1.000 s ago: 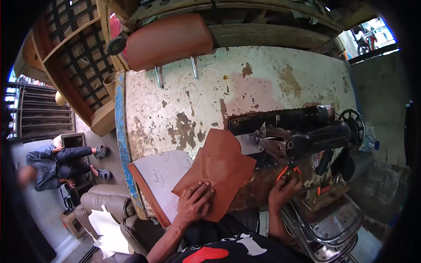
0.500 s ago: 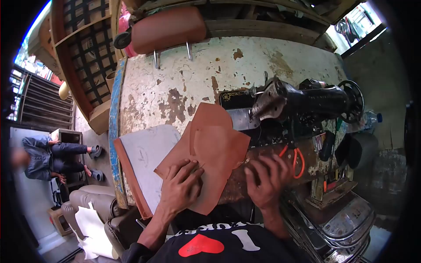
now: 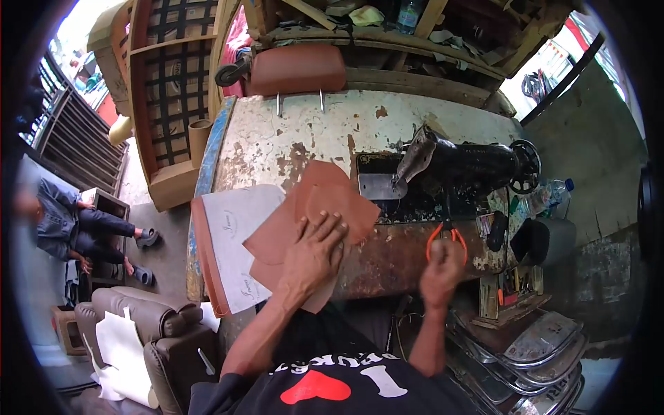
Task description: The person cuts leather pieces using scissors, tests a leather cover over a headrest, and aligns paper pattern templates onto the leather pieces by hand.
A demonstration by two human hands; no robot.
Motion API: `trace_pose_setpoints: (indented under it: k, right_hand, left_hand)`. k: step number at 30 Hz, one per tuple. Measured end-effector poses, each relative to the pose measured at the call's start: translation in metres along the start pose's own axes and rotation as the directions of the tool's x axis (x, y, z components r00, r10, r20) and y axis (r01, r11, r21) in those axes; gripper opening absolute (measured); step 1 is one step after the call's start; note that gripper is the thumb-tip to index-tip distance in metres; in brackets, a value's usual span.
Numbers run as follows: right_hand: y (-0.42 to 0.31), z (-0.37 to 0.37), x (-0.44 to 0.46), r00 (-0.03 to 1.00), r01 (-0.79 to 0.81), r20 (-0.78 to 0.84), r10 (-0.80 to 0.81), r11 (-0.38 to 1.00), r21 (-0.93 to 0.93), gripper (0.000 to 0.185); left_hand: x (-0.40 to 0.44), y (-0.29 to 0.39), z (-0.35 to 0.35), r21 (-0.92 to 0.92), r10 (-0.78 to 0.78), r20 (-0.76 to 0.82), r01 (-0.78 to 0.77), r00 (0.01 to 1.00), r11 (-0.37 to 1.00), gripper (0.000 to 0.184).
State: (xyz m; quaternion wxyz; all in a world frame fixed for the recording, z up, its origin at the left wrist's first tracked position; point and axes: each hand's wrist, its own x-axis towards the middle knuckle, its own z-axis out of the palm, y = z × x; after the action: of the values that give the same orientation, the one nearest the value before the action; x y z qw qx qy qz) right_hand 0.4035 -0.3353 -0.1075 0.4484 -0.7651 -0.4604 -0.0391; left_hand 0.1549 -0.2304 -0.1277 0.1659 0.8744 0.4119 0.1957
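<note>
My left hand [image 3: 315, 256] lies with its fingers stretched over reddish-brown leather pieces [image 3: 332, 194], which overlap on the table. Under them, to the left, is a larger brown piece with its pale, printed backing [image 3: 238, 238] up. My right hand [image 3: 443, 273] is slightly blurred, its fingers closed around the orange handles of the scissors [image 3: 431, 243]. The scissors' blades are hard to make out against the black sewing machine [image 3: 477, 166], which stands just beyond.
A brown headrest [image 3: 297, 70] with two metal posts lies at the table's back edge. To the right are a dark container [image 3: 546, 242] and a plastic bottle [image 3: 553, 197]. A person [image 3: 76, 225] sits at the left, near a brown padded seat [image 3: 152, 325].
My right hand has closed on the scissors' handles. My left hand has flattened out over the leather. The camera view has shifted, showing more of the shelf behind.
</note>
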Motion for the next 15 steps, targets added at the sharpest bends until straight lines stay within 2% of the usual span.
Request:
trace_pose_setpoints:
  k: [1,3,4,6,7,8,10,11,13,15]
  right_hand:
    - [0.014,-0.018,0.001,1.000,0.003,0.002,-0.003,1.000,-0.002,0.030]
    - [0.035,-0.043,0.007,0.949,-0.297,0.107,0.297,0.955,-0.016,0.032]
    - [0.026,-0.045,0.005,0.948,-0.297,0.109,0.298,0.955,-0.022,0.032]
    - [-0.005,-0.036,0.008,0.998,0.028,0.060,-0.028,1.000,-0.011,0.033]
    - [-0.017,-0.032,0.006,0.990,0.016,0.138,-0.008,0.998,-0.057,0.028]
    - [-0.018,-0.024,0.007,0.991,0.017,0.136,-0.010,0.998,-0.053,0.028]
    - [-0.012,-0.006,0.007,0.990,0.142,0.074,-0.122,0.903,-0.406,0.026]
    - [-0.012,-0.005,0.009,0.993,0.067,0.113,-0.017,0.887,-0.456,0.036]
    - [0.018,-0.004,0.010,0.987,0.075,0.160,0.000,0.882,-0.464,0.037]
    - [0.026,-0.011,0.010,0.972,0.059,0.228,0.058,0.879,-0.473,0.044]
  left_hand:
    - [-0.003,-0.005,-0.006,-0.014,-0.009,0.000,0.009,1.000,1.000,0.041]
    - [-0.005,-0.016,-0.009,-0.039,0.020,-0.034,-0.021,0.999,0.999,0.040]
    - [-0.008,-0.013,-0.012,-0.044,0.017,-0.032,-0.018,0.999,0.999,0.040]
    - [-0.004,-0.006,-0.021,-0.047,0.026,-0.012,-0.027,1.000,0.999,0.036]
    - [-0.005,-0.003,-0.021,-0.046,0.026,-0.013,-0.026,1.000,0.999,0.036]
    - [-0.005,0.001,-0.021,-0.036,0.024,-0.037,-0.025,0.999,0.999,0.033]
    - [-0.004,0.006,-0.021,-0.017,0.025,-0.065,-0.026,0.998,0.999,0.029]
    - [-0.005,0.006,-0.019,-0.037,0.046,-0.075,-0.049,0.996,0.998,0.027]
    - [-0.003,0.007,-0.014,-0.127,0.091,-0.112,-0.105,0.990,0.986,0.021]
    - [0.000,0.015,-0.015,-0.106,0.065,-0.081,-0.073,0.995,0.992,0.019]
